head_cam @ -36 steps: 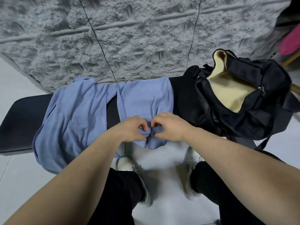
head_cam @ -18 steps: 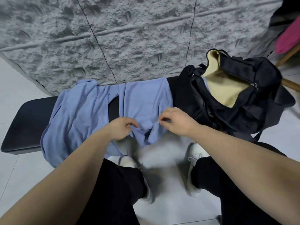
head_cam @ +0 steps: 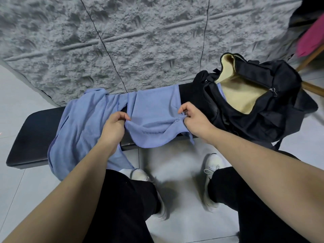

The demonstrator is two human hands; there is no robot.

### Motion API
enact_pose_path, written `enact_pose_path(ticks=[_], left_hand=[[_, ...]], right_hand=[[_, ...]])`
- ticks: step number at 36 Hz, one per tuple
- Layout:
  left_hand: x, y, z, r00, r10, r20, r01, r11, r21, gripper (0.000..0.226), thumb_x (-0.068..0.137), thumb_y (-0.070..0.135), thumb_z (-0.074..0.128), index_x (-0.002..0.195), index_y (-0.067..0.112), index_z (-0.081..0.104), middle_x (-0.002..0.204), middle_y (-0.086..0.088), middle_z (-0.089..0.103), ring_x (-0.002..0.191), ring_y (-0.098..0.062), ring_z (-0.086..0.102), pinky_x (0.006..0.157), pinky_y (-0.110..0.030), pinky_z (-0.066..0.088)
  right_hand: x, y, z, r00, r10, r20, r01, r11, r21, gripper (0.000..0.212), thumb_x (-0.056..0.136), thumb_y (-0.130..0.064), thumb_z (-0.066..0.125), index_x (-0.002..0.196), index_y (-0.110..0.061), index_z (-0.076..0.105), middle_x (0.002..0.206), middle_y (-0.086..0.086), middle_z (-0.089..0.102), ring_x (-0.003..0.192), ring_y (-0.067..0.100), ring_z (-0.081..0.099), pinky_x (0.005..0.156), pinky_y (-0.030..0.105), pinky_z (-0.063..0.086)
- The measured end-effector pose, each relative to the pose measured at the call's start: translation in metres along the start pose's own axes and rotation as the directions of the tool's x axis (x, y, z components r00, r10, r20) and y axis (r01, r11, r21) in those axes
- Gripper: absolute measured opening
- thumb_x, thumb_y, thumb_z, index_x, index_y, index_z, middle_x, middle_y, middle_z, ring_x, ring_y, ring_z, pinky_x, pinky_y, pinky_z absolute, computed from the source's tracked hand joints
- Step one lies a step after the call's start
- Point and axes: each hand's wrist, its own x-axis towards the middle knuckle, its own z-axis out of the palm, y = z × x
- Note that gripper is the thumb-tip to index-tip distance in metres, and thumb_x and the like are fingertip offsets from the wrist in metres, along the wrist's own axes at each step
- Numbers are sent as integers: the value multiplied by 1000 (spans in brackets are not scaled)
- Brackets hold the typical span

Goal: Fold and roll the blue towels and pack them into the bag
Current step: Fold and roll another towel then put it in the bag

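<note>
Head view: both hands, left (head_cam: 114, 128) and right (head_cam: 196, 120), pinch the blue towel's (head_cam: 154, 109) near edge between them.

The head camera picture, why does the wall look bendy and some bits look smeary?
Head view: the wide-angle lens curves the grey wall and its seams. Head view: the pink thing at the top right and the bag edge beside it are smeared by motion blur. Head view: the towel between the left hand and right hand is fairly sharp.
</note>
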Motion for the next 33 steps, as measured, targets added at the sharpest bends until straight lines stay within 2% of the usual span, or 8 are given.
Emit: enact_pose_path(ticks=[4, 9, 14, 15, 19, 23, 28, 33], left_hand=[[-8, 5, 3, 995, 34, 96, -37, 999, 35, 52, 80, -12, 26, 68, 24, 61, 83, -10, 57, 70, -23, 42, 61, -30, 35], [-17, 16, 9, 983, 111, 145, -126, 987, 102, 30, 96, 4, 38, 76, 10, 59, 72, -5, 54, 65, -10, 47, 57, -14, 36], [-16, 8, 14, 952, 97, 290, -173, 953, 249, 17, 84, 35, 75, 86, 20, 66, 64, -1, 39, 62, -15, 37, 60, -31, 29], [-16, 8, 15, 950, 92, 299, -187, 933, 308, 24, 80, 40, 79, 88, 23, 65, 62, 2, 38, 60, -14, 36, 59, -31, 28], [-12, 7, 12, 947, 103, 303, -253, 819, 515, 21, 82, 31, 77, 93, 18, 65, 70, 9, 50, 69, -15, 49, 60, -24, 34], [-6, 0, 7, 968, 85, 238, -200, 832, 517, 14, 95, 24, 64, 82, 19, 63, 68, -4, 53, 60, -17, 45, 53, -25, 33], [-6, -2, 10, 960, 18, 278, -159, 855, 494, 17, 98, 24, 55, 96, 14, 68, 73, -7, 56, 68, -19, 49, 61, -29, 37], [-4, -3, 18, 958, 48, 284, -180, 869, 460, 20, 98, 10, 46, 98, 21, 63, 82, -3, 57, 68, -19, 49, 58, -26, 39]], right_hand=[[-4, -7, 3, 999, 27, 23, -27, 999, -24, 37, 76, 15, 35, 75, -11, 61, 71, -1, 55, 64, 9, 46, 52, 11, 37], [-4, -14, 2, 995, 101, 14, -102, 992, 68, 36, 84, 9, 35, 68, -13, 58, 72, -5, 56, 68, 8, 47, 60, 19, 38], [-5, -12, -5, 990, 7, 141, 14, 989, -147, 4, 93, -30, 60, 94, -26, 60, 100, -7, 54, 84, 4, 51, 81, 24, 39], [-7, -12, -8, 982, -22, 185, 65, 972, -227, 16, 88, -41, 68, 99, -35, 59, 107, -9, 51, 90, 2, 53, 85, 24, 40], [-11, -16, -23, 894, -64, 443, 363, 684, -633, 84, 65, -63, 80, 135, -49, 36, 122, -13, 39, 101, 7, 53, 87, 29, 45], [-11, -15, -27, 876, -2, 482, 423, 484, -766, 76, 77, -38, 76, 138, -43, 31, 116, -9, 35, 80, 20, 53, 69, 33, 40], [-12, -16, -23, 902, -92, 423, 405, 522, -751, 27, 90, -22, 54, 115, -32, 56, 106, -5, 53, 84, 21, 53, 75, 34, 41], [-13, -14, -20, 928, -54, 369, 251, 822, -511, 15, 100, -26, 53, 104, -18, 64, 79, -6, 60, 63, 0, 53, 53, 11, 36]])
